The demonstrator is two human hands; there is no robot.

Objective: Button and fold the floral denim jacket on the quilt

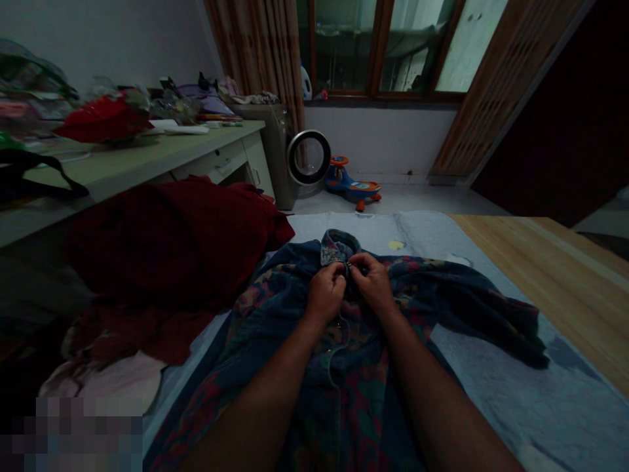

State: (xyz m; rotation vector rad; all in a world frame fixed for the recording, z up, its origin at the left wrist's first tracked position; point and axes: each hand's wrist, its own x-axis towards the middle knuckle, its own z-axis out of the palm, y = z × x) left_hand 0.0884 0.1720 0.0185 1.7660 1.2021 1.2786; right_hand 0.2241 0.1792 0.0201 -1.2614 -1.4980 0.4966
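A dark blue floral denim jacket [275,314] lies spread face up, its collar [339,244] at the far end and one sleeve [496,308] stretched out to the right. Just below the collar, my left hand [325,288] pinches one front edge of the jacket. Close beside it, my right hand [372,278] pinches the opposite edge, near a small shiny button. Both hands have their fingers closed on the cloth and nearly touch. Further down the front, more metal buttons show along the wavy, partly parted opening.
Under the jacket is a light blue blanket [550,413], with bare wooden board [565,262] to its right. Dark red clothes [181,242] are heaped at left. Behind stand a cluttered desk [162,157], a washing machine with its round door [309,157] open, and a blue ride-on toy [351,187].
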